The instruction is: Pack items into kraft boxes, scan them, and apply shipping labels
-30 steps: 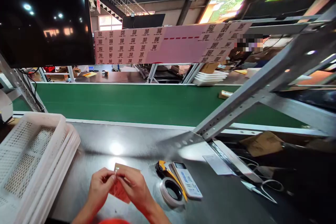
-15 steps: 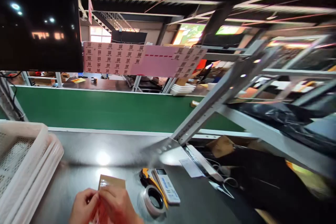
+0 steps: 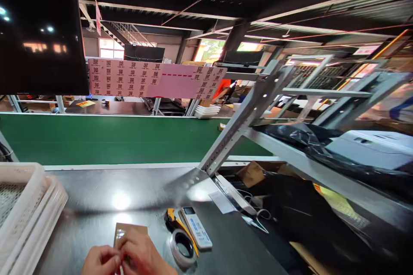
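Observation:
Close together at the bottom of the view, my left hand (image 3: 102, 260) and my right hand (image 3: 142, 252) have their fingers curled and pinched. What sits between the fingertips is mostly covered by them; I cannot make it out. Just beyond the hands lies a small brown cardboard piece (image 3: 141, 228) with a shiny strip on its left part. To the right of my right hand are a roll of clear tape (image 3: 174, 249), a yellow-and-black cutter (image 3: 170, 214) and a white handheld device (image 3: 197, 228) with a small dark screen.
Stacked white plastic baskets (image 3: 53, 206) stand at the left. Behind the metal table (image 3: 87, 184) runs a green conveyor belt (image 3: 97, 139). A slanted metal post (image 3: 232, 131) rises at the right, near cables and black sheeting (image 3: 300, 206). A dark monitor (image 3: 41, 60) hangs upper left.
The view has turned to the right, so the scene sits further left. Both hands remain together with fingers pinched, slightly lower in view. Reddish material seen between them earlier is no longer visible.

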Motion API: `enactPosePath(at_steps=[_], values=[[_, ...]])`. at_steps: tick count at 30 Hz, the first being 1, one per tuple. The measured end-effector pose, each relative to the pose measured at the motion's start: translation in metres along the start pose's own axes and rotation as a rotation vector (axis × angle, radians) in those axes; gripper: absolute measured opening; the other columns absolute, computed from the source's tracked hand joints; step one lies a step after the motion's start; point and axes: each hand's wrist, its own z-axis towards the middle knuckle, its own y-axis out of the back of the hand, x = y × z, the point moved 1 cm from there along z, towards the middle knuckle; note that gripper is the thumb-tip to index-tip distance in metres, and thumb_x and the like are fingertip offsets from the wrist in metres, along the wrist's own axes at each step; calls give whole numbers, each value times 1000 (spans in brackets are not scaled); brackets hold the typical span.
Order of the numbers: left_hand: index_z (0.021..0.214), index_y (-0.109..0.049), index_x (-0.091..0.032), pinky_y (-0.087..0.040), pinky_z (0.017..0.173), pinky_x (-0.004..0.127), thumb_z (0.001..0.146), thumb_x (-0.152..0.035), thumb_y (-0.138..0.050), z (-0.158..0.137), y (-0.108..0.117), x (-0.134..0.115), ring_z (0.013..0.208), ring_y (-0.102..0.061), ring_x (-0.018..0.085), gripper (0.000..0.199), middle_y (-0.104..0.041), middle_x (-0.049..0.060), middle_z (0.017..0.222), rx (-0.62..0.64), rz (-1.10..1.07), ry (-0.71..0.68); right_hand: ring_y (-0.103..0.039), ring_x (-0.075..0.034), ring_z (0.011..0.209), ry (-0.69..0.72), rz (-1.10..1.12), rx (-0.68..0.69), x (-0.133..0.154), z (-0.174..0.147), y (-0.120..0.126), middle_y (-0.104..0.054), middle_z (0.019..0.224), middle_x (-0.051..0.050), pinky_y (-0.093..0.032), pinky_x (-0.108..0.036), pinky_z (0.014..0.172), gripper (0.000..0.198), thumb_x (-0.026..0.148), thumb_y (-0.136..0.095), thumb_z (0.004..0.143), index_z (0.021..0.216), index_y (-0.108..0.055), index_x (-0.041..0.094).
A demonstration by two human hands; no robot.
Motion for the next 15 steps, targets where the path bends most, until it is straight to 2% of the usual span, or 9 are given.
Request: enactPosePath(at_steps=[3,7,10,13,15], values=[[70,-74,-16,-44,63,29,50,-77,-91,-13,-7,-12,61,-54,14,66,-62,-1,62,-58,-130,105,-68,-14,79,112,9,-21,7,3,7,-78,94,0,-50,-25,69,8,17,-67,85,87,-64,24],[68,-64,-19,-46,63,25,61,-55,-88,-31,-22,-25,69,-59,15,43,-62,-2,67,-163,-286,175,-66,-16,84,203,9,-111,24,2,19,-76,97,0,-49,-29,75,11,14,-66,89,88,-63,24],[67,-63,-19,-44,60,24,61,-58,-91,-39,-28,-23,65,-57,13,49,-61,-3,65,-131,-316,167,-64,-16,84,180,12,-157,34,-8,21,-76,98,-1,-48,-30,74,14,10,-60,91,89,-63,24],[73,-70,-16,-48,62,27,54,-67,-98,-43,-29,-16,60,-59,14,61,-66,0,65,1,-361,145,-63,-18,85,96,34,-155,37,-22,16,-76,101,-3,-49,-31,72,12,14,-57,95,93,-63,24],[73,-73,-14,-47,63,28,51,-69,-100,-46,-29,-13,57,-60,14,65,-68,2,61,38,-362,137,-65,-19,88,59,117,-133,38,-29,13,-75,103,-5,-51,-31,75,10,19,-54,100,98,-63,23]])
